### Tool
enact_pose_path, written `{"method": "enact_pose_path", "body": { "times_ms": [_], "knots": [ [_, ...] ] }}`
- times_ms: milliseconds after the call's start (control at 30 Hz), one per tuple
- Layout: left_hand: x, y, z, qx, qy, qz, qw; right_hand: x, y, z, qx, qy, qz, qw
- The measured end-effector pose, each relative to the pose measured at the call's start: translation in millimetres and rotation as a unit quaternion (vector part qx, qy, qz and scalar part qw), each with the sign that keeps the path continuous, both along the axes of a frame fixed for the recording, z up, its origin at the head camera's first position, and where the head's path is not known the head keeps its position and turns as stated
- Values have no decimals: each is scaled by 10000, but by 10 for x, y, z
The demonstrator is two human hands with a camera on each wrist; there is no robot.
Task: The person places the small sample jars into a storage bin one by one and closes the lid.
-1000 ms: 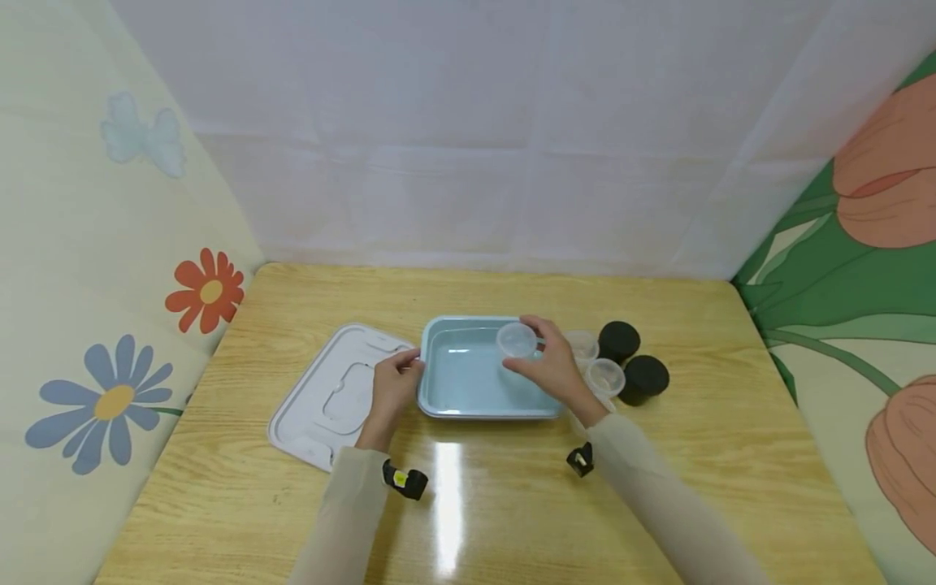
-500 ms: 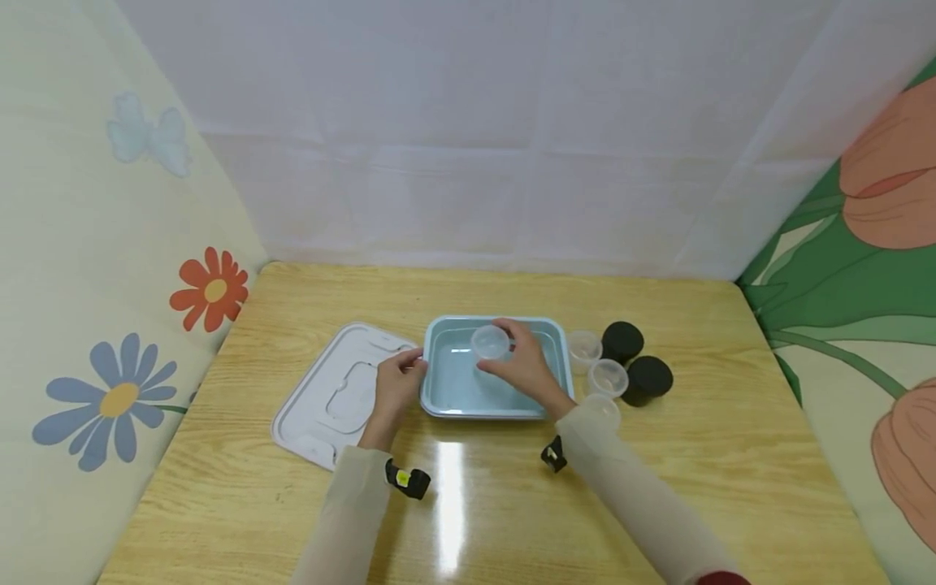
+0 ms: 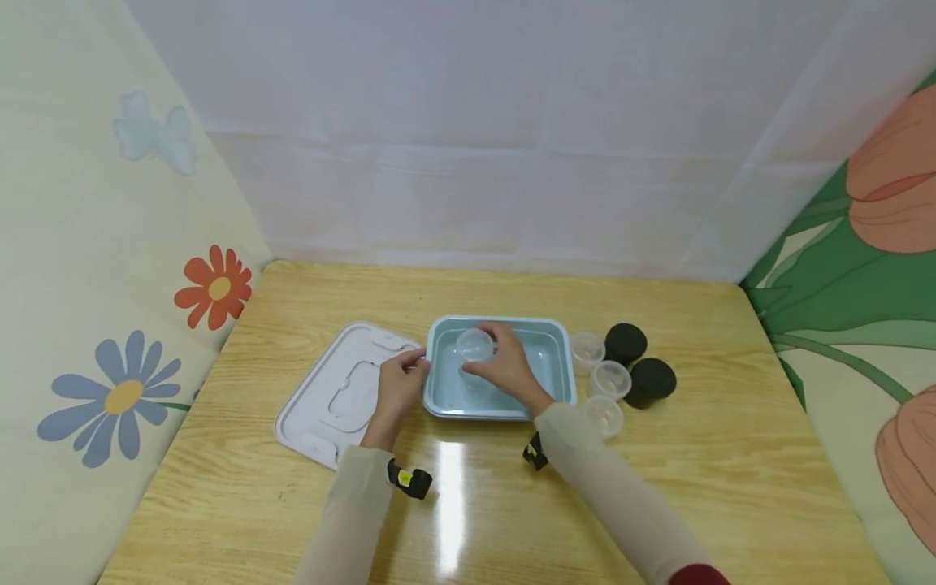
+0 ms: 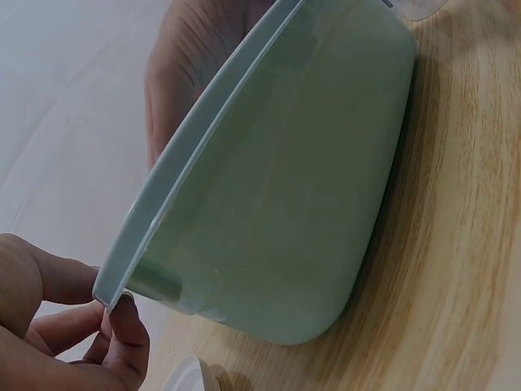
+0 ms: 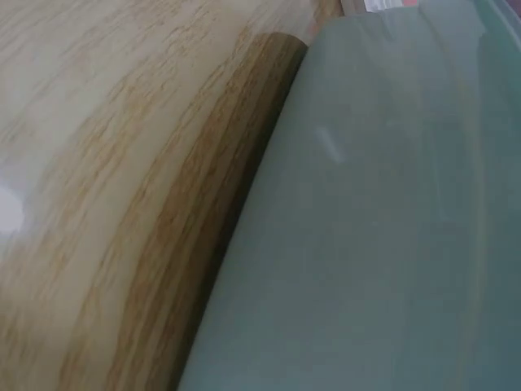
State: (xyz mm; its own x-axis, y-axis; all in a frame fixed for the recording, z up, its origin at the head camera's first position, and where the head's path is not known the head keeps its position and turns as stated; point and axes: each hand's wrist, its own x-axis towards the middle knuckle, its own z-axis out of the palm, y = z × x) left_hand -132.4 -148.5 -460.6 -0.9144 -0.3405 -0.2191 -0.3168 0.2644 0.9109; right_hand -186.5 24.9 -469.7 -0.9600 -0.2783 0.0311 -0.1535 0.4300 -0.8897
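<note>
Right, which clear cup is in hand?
The cup in the right hand; the other three cups sit on the table, right of the tray.

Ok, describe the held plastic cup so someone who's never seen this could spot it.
On the wood-grain table, find the pale blue rectangular tub near the middle. Within its outline, left of centre, is the translucent round cup. Only this one is held, by the right grip; the three similar cups stand outside, right of the tub.
</note>
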Motion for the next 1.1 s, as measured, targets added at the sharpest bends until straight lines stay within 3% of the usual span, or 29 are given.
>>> {"method": "enact_pose_path", "body": {
  "times_ms": [633, 1100],
  "knots": [
    [14, -3, 22, 19, 97, -64, 9999, -23, -181, -26, 56, 317, 335, 9989],
    [0, -21, -4, 24, 69, -114, 9999, -45, -214, -67, 537, 121, 451, 9975]
  ]
}}
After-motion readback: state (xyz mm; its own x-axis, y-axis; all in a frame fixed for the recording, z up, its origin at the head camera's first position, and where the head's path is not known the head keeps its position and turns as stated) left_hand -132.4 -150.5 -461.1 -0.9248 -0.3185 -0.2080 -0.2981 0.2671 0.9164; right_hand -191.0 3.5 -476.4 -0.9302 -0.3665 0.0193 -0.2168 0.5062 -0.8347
